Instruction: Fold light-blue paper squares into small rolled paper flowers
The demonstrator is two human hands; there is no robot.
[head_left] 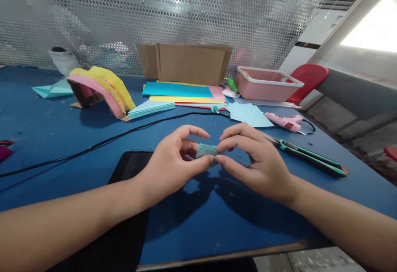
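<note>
Wide blue tabletop [192, 230] here, pink bin [269, 88] sitting at the back right. And nearer in, the left hand [173, 164] has thumb and fingers around a small folded light-blue paper [205, 150], above the tabletop, the right hand [263, 164] pinching its right end!

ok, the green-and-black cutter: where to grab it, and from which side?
Likely best: take the green-and-black cutter by the middle of its handle, from above and the right. It lies flat on the blue table, long handle uncovered, while the blade end points left, toward the right hand.
</note>
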